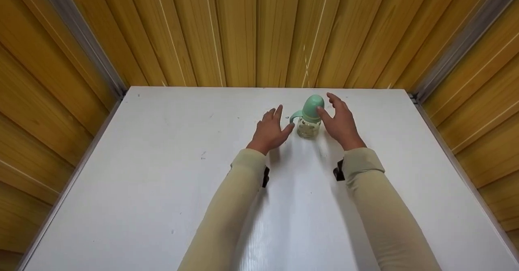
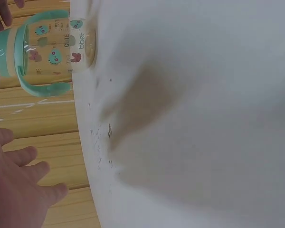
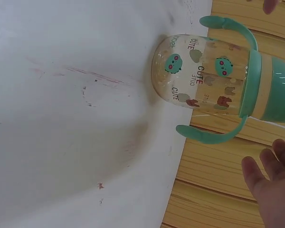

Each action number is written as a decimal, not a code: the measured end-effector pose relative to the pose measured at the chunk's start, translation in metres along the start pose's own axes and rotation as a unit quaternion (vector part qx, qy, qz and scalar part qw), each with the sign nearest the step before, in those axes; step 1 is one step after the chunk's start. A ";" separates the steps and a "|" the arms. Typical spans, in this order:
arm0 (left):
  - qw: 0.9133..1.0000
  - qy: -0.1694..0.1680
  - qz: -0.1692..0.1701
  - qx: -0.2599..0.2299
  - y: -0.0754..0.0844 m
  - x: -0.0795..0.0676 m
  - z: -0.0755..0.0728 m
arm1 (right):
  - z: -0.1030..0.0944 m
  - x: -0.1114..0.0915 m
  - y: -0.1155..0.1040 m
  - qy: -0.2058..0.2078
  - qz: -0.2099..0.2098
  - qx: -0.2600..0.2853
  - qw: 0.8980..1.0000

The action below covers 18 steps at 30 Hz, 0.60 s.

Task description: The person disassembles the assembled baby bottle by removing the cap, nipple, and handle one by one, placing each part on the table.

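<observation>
A baby bottle (image 1: 309, 127) stands upright on the white table, with a mint green domed cap and two curved side handles. Its see-through body (image 2: 54, 47) carries small cartoon prints and the word CUTE. To its left, my left hand (image 1: 271, 132) is raised with fingers spread and holds nothing. My right hand (image 1: 341, 124) is at the bottle's right side, fingers extended, the thumb overlapping the cap in the head view. In the right wrist view, the fingers of the right hand (image 3: 278, 185) stand apart from the near green handle (image 3: 211, 135).
The white table (image 1: 162, 190) has small scuffs and marks on its top. Yellow wood-look panels (image 1: 239, 31) rise behind its far edge and on both sides, with grey metal posts (image 1: 87, 39) at the corners. Both forearms wear light beige sleeves (image 1: 221, 218).
</observation>
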State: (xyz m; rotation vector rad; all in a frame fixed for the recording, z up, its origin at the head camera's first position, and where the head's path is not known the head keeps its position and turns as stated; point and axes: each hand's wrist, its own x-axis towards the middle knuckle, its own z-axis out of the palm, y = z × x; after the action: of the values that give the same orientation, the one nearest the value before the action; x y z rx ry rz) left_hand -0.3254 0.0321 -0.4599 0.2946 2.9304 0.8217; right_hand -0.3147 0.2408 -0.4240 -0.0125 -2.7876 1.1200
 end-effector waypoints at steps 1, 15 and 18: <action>1.000 0.001 0.002 -0.006 0.001 0.001 0.001 | 0.000 0.000 0.000 0.000 0.002 0.005 1.000; 0.998 0.001 0.045 -0.051 0.011 0.013 0.013 | 0.004 0.003 0.000 -0.001 -0.010 0.053 0.999; 0.997 0.001 0.049 -0.052 0.013 0.015 0.015 | 0.005 0.005 0.001 -0.002 -0.011 0.056 0.998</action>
State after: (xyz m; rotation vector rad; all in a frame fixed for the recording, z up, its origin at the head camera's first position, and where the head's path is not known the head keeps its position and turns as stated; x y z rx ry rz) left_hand -0.3360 0.0540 -0.4659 0.4339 2.8811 0.9851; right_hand -0.3199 0.2382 -0.4277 0.0322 -2.7172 1.2687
